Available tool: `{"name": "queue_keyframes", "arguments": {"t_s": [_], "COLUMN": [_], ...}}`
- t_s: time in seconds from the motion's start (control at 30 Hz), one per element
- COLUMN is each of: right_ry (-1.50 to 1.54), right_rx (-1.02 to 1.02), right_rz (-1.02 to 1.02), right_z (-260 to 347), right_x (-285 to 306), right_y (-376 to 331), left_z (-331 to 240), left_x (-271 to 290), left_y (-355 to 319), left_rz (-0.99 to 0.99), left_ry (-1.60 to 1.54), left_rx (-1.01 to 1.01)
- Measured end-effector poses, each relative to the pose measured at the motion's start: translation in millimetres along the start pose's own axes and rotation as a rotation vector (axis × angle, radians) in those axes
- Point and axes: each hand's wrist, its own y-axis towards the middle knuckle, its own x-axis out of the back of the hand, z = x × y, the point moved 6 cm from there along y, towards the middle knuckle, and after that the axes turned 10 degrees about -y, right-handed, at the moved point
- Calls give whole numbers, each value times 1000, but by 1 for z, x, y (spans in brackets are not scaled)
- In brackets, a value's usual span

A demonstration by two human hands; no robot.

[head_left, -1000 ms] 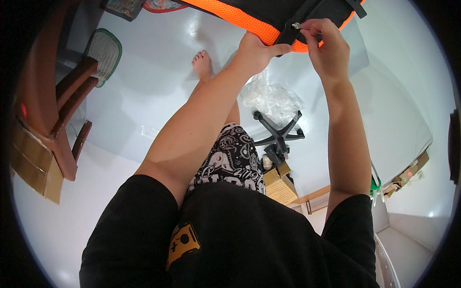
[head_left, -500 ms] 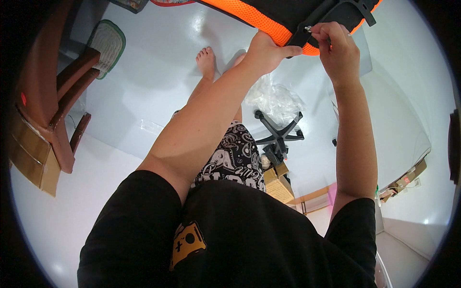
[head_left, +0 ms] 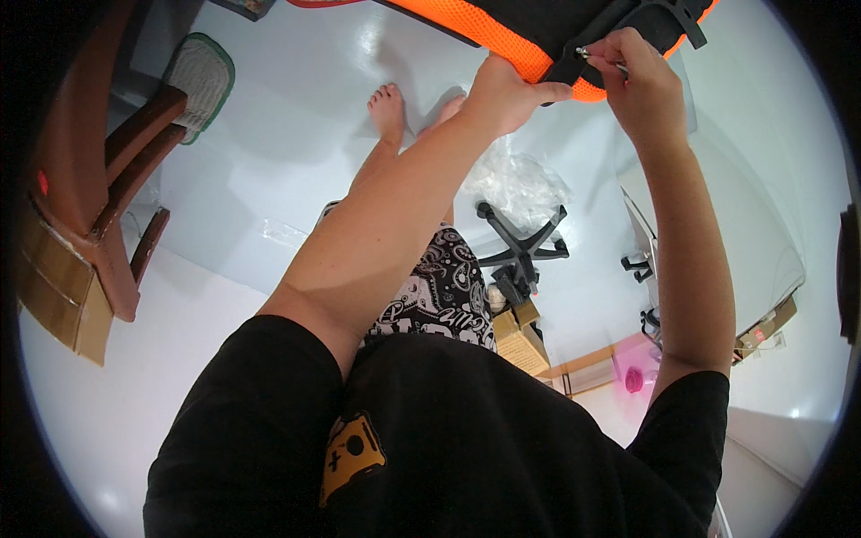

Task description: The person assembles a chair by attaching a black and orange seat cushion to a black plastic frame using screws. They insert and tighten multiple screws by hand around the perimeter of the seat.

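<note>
An orange mesh and black padded piece, like an office chair's seat or back (head_left: pixel 516 40), fills the top of the view, partly cut off by the frame. A black bracket (head_left: pixel 563 70) lies across it. My left hand (head_left: pixel 509 94) is closed on the orange edge, its thumb pressed against the bracket's end. My right hand (head_left: pixel 641 81) pinches a small silver metal piece (head_left: pixel 583 53) against the bracket; it looks like a bolt or a tool tip, but the fingers hide most of it.
A black star-shaped chair base (head_left: pixel 520 242) stands on the floor beside crumpled clear plastic (head_left: pixel 516 184). Open cardboard boxes (head_left: pixel 520 345) lie behind it. On the left is a brown wooden chair (head_left: pixel 90 170); on the right, a white table (head_left: pixel 717 224).
My right hand and forearm have shifted slightly right, the wrist turning. The silver piece stays at the bracket. My left hand keeps its hold.
</note>
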Motion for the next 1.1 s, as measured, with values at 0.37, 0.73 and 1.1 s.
{"name": "queue_keyframes", "arguments": {"t_s": [0.37,0.73,1.1], "right_ry": [358,-435,246], "right_rx": [-327,282,-486], "right_rz": [-55,140,124], "right_z": [9,22,-24], "right_x": [-3,0,-22], "right_y": [-33,10,19], "left_z": [-2,-8,-18], "left_x": [-2,1,2], "left_y": [-3,-2,-3], "left_rz": [-22,-4,-20], "left_ry": [-26,8,-91], "left_rx": [-19,-15,-83]}}
